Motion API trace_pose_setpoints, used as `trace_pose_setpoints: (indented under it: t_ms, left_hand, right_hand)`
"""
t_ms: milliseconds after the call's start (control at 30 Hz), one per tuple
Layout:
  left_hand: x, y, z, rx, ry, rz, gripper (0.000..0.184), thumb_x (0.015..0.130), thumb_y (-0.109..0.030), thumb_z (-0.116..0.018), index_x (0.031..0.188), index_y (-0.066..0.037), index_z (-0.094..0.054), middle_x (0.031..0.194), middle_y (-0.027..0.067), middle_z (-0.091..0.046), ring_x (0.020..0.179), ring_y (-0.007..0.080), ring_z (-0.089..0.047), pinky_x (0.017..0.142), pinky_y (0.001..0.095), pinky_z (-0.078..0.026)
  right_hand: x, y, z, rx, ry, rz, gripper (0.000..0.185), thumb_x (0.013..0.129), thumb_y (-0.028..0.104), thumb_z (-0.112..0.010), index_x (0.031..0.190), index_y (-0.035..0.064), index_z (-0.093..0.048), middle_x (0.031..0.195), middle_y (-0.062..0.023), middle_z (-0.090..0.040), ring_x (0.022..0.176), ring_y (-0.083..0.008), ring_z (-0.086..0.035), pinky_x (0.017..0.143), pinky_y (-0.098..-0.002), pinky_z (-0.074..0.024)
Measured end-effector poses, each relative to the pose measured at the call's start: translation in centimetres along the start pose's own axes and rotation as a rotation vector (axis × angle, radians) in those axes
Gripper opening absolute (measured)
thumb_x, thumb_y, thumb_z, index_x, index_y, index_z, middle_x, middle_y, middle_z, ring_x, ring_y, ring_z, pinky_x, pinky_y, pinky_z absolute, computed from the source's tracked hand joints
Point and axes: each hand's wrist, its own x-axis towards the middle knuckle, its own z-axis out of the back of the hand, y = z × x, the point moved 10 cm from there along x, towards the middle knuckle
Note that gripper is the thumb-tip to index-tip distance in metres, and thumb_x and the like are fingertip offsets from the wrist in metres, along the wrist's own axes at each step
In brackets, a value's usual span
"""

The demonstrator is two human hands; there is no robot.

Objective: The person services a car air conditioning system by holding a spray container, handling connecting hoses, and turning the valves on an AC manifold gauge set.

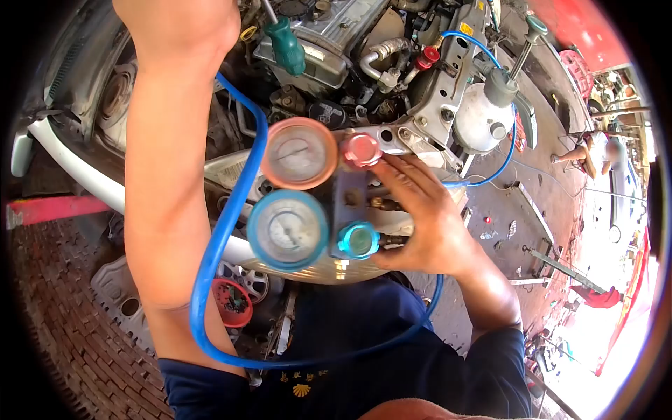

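My right hand (427,220) grips a gauge manifold (350,199) from its right side, fingers by the red knob (361,150) and thumb by the blue knob (359,240). The manifold has a red-rimmed gauge (299,153) above a blue-rimmed gauge (288,229). My left hand (180,31) reaches over the engine bay at the top left; its fingers are cut off by the frame's edge. A blue hose (210,273) loops from near my left wrist, below the manifold and up to the right.
A green-handled screwdriver (285,47) stands over the engine (329,35). At upper right are a red coupler (427,57) and a white bottle (483,119) on the car's edge. A red bowl (232,303) and wheel lie below. Another person (595,150) sits far right.
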Motion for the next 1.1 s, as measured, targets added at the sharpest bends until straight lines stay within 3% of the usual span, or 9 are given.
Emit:
trace_pose_setpoints:
  t_ms: [167,333,867,933,1100]
  left_hand:
    - [-0.1,-0.7,0.5,-0.012,-0.063,-0.004,0.046,0.108,-0.038,-0.046,0.096,0.002,-0.067,0.061,-0.0012,-0.052,0.057,0.0090,-0.048,0.065,0.0247,-0.045]
    - [-0.3,-0.7,0.6,-0.040,-0.096,0.072,0.044,0.107,-0.038,-0.049,0.095,0.001,-0.067,0.061,-0.0023,-0.050,0.057,0.0086,-0.048,0.064,0.0247,-0.044]
    - [-0.6,-1.6,0.1,-0.006,-0.028,0.038,0.042,0.107,-0.032,-0.045,0.098,0.003,-0.066,0.063,-0.0016,-0.051,0.060,0.0098,-0.049,0.066,0.0259,-0.045]
    - [-0.2,-1.4,0.9,0.022,-0.026,-0.063,0.041,0.107,-0.030,-0.044,0.099,0.003,-0.066,0.063,-0.0010,-0.052,0.060,0.0101,-0.049,0.067,0.0269,-0.046]
    - [0.9,-1.0,2.2,0.010,0.039,-0.146,0.032,0.105,-0.027,-0.044,0.095,-0.003,-0.063,0.068,0.0020,-0.054,0.064,0.0125,-0.051,0.070,0.0310,-0.047]
  right_hand:
    - [0.7,1.0,-1.2,-0.043,0.044,0.047,0.103,0.066,0.029,-0.088,0.148,-0.0104,-0.041,0.149,-0.0300,-0.047,0.136,-0.0457,-0.047,0.116,-0.0480,-0.0393]
    - [-0.4,0.3,-1.8,-0.103,0.051,0.028,0.113,0.072,0.048,-0.087,0.154,-0.0069,-0.033,0.154,-0.0292,-0.041,0.142,-0.0459,-0.042,0.122,-0.0549,-0.0284]
    - [-2.3,-0.2,-0.3,-0.031,-0.018,-0.053,0.106,0.072,0.044,-0.089,0.152,-0.0048,-0.038,0.156,-0.0243,-0.044,0.143,-0.0419,-0.044,0.121,-0.0532,-0.0321]
    - [-2.7,-0.4,0.1,0.019,-0.048,-0.055,0.114,0.064,0.037,-0.094,0.155,-0.0017,-0.039,0.158,-0.0216,-0.045,0.145,-0.0402,-0.043,0.120,-0.0502,-0.0336]
    - [-3.3,-1.0,0.6,0.048,-0.043,-0.094,0.110,0.065,0.040,-0.093,0.153,-0.0040,-0.043,0.156,-0.0228,-0.047,0.144,-0.0399,-0.045,0.120,-0.0509,-0.0334]
